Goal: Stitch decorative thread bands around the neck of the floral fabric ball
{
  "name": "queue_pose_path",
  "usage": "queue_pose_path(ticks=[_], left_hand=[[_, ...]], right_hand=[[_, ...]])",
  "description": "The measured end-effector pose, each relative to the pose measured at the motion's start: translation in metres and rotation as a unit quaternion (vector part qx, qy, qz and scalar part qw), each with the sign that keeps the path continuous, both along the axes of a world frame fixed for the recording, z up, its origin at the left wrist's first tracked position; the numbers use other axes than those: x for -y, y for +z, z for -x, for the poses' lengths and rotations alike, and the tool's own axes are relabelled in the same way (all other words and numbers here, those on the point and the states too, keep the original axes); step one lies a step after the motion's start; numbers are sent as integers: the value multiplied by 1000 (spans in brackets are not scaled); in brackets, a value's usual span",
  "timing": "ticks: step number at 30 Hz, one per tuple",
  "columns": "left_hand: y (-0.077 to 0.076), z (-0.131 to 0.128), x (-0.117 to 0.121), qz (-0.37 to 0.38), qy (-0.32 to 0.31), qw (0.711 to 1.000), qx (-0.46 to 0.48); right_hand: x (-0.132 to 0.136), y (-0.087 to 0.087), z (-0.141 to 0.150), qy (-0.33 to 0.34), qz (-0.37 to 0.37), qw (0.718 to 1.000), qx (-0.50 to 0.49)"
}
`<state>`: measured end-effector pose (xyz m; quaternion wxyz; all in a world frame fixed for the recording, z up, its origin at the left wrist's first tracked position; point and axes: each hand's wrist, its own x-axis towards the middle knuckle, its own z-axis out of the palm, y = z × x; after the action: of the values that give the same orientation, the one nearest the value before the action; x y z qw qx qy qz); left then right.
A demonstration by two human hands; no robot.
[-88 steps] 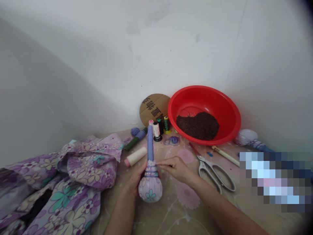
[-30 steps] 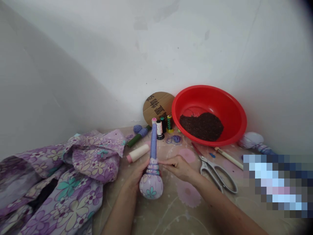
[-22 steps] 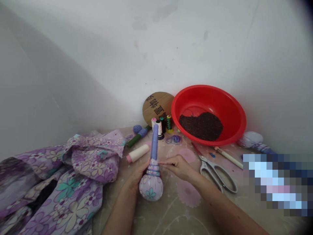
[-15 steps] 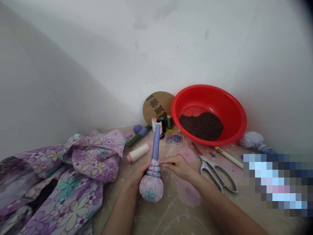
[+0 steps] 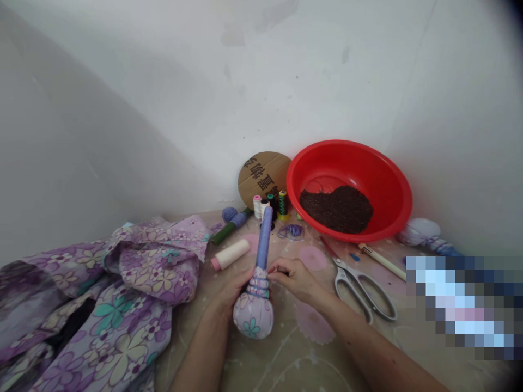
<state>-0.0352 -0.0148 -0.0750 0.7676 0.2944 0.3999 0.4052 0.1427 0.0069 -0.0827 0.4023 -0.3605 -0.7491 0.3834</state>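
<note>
A stuffed ball of purple flowered cloth [image 5: 253, 316] stands upright on a lilac stick handle [image 5: 263, 239], with purple thread wound round its neck. My left hand [image 5: 232, 288] grips the neck from behind, mostly hidden by the ball. My right hand [image 5: 295, 279] sits just right of the neck, its fingertips pinched at the thread wrapping. What the pinch holds is too fine to make out.
Flowered purple fabric [image 5: 114, 305] is heaped at the left. Behind stand thread spools [image 5: 267, 206], a cream spool [image 5: 229, 254] lying down, a cardboard disc [image 5: 263, 177] and a red basin [image 5: 392, 185] of dark grains. Scissors [image 5: 359, 288] lie right of my hand, near a pale stick [image 5: 379, 260].
The handle has tipped slightly to the right. My right hand has crept a little closer to the wrapped neck. My left hand's grip is unchanged.
</note>
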Motion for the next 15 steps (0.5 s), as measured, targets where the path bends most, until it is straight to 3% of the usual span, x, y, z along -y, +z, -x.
queue_pose_path(ticks=[9, 15], left_hand=[[-1, 0, 0, -12, 33, 999, -4], [-1, -1, 2, -72, 34, 997, -7]], right_hand=[[3, -4, 2, -14, -22, 999, 31], [10, 0, 5, 4, -60, 997, 39]])
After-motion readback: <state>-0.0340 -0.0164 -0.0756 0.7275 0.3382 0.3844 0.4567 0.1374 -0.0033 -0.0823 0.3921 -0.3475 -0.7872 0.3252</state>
